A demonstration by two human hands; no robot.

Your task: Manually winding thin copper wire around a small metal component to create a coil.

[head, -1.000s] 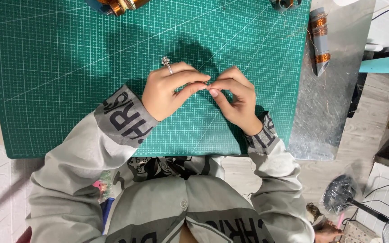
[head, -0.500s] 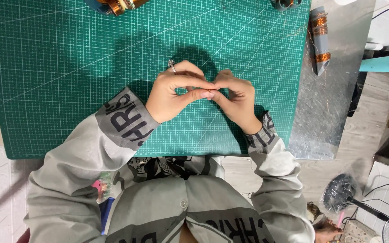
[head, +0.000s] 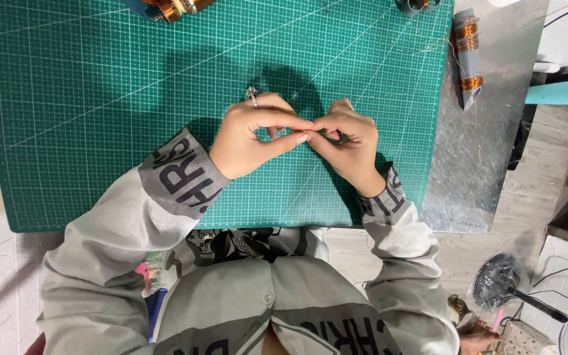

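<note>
Both hands meet over the middle of a green cutting mat (head: 100, 98). My left hand (head: 254, 138), with a ring on one finger, pinches its thumb and forefinger together at the fingertips. My right hand (head: 346, 141) touches those fingertips with its own pinched fingers. A tiny item, too small to name, sits between the fingertips. Both sleeves are grey with dark lettered cuffs.
A grey spool wound with copper wire (head: 468, 56) lies on the metal sheet (head: 501, 144) right of the mat. Copper-coloured parts (head: 172, 8) sit at the mat's top edge. A teal cylinder (head: 560, 92) sticks in from the right. A dark tool (head: 497, 279) rests on the floor.
Both hands have shifted slightly up the mat and stay joined at the fingertips. The pinch looks tighter than a second ago.
</note>
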